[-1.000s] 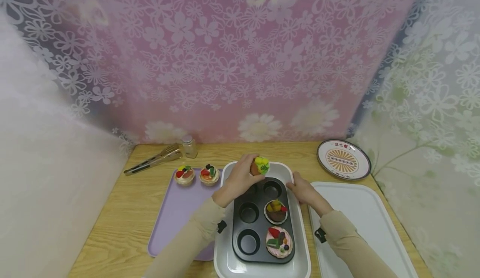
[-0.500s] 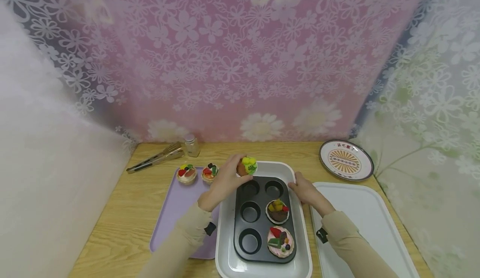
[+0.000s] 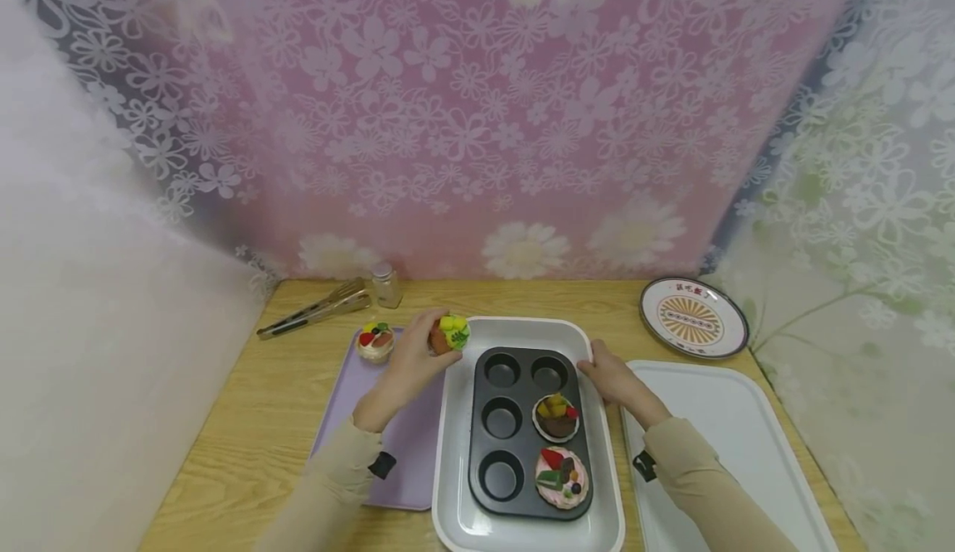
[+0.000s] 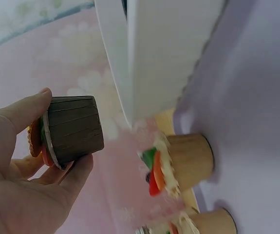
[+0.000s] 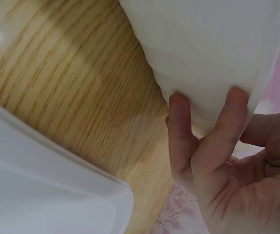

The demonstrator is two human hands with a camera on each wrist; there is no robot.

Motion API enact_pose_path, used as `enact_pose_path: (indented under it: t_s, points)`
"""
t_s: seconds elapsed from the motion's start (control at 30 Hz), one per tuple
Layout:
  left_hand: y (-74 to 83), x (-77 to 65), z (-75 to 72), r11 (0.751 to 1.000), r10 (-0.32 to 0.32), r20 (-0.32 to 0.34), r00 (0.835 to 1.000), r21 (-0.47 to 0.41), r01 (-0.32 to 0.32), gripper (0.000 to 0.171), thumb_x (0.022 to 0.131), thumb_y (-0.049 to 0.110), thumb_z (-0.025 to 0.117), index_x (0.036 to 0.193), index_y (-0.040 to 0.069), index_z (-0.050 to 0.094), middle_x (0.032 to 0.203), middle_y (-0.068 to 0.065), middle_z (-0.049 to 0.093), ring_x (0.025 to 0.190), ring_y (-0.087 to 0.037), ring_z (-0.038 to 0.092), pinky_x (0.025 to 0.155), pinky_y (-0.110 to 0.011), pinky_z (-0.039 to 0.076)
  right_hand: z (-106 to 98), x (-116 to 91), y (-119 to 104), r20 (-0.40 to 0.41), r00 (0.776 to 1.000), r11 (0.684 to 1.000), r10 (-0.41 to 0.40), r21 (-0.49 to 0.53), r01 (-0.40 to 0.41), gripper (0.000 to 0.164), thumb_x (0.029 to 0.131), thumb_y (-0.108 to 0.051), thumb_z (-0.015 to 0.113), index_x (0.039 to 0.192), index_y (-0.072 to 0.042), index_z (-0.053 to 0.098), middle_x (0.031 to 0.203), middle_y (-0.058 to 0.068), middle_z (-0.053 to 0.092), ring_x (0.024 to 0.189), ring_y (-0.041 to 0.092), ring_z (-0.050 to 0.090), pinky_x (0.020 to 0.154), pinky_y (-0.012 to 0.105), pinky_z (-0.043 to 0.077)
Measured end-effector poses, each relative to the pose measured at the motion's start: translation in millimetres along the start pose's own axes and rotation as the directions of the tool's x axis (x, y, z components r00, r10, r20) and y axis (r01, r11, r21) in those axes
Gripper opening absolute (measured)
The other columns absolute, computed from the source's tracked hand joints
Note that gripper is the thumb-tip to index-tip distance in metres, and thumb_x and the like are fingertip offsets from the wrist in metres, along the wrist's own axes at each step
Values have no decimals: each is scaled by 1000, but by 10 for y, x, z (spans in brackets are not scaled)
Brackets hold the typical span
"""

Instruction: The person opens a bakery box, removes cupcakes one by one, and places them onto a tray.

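Presently, left grip (image 3: 410, 365) pinching a dark-cupped cake (image 4: 75, 129) near a purple tray (image 3: 413, 465), right grip (image 3: 608, 375) holding a white pan (image 3: 456, 486) by one side, muffin tin (image 3: 528, 441) inside.

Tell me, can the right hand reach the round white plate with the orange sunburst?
Probably yes: nothing stands between the right hand and the plate, though it must first release the deep white tray.

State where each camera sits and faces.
Head: worn on the head, facing forward and down at the muffin tin; left hand, right hand and both sleeves show.
Left wrist: on that wrist, facing the held cupcake and purple tray; the left hand shows.
Right wrist: on that wrist, facing the white basin and tabletop; the right hand shows.
Shared: head and left wrist show the cupcake.
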State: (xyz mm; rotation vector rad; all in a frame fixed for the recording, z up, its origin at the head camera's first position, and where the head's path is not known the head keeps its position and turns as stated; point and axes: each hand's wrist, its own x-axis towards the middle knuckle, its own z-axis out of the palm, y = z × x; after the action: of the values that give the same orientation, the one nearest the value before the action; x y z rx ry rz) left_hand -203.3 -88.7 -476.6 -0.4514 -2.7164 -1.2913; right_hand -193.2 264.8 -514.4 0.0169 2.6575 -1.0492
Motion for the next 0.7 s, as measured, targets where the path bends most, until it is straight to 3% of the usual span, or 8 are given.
enact_pose_path:
  t_s: [0.23,0.4,0.57,0.7]
  points:
    - [-224,-154,-229,999,-46,-67,997,1,46,71,83,16,91,144,5,58,136,-17,63,121,-33,61,102,-50,51,-20,-1,-1,14,1000,1000,-9,12,9,36,110,-13,47,134,10,35,114,41,59,69,29,64,50,35,55]
    - [-398,-276,-371,996,-49,-97,994,64,55,71,82,17,92,143,3,59,136,-18,63,123,-34,60,108,-51,46,-9,22,21,28,1000,1000,7,20,-7,38,111,-14,46,138,10,33,119,43,58,76,32,67,53,39,59]
    - [-603,-412,-482,994,-91,-90,992,57,97,70,82,14,91,142,-1,58,128,-19,63,111,-31,59,92,-43,49,-3,27,14,25,1000,1000,8,9,-8,39,111,-14,47,139,10,34,117,41,59,75,31,67,53,41,58]
    - [-774,-523,-518,993,-110,-83,991,44,113,69,83,10,90,142,-2,57,137,-24,60,117,-34,60,93,-43,50,3,17,-9,17,1000,1000,-6,2,6,37,111,-14,48,136,10,35,113,39,61,70,29,65,52,41,57]
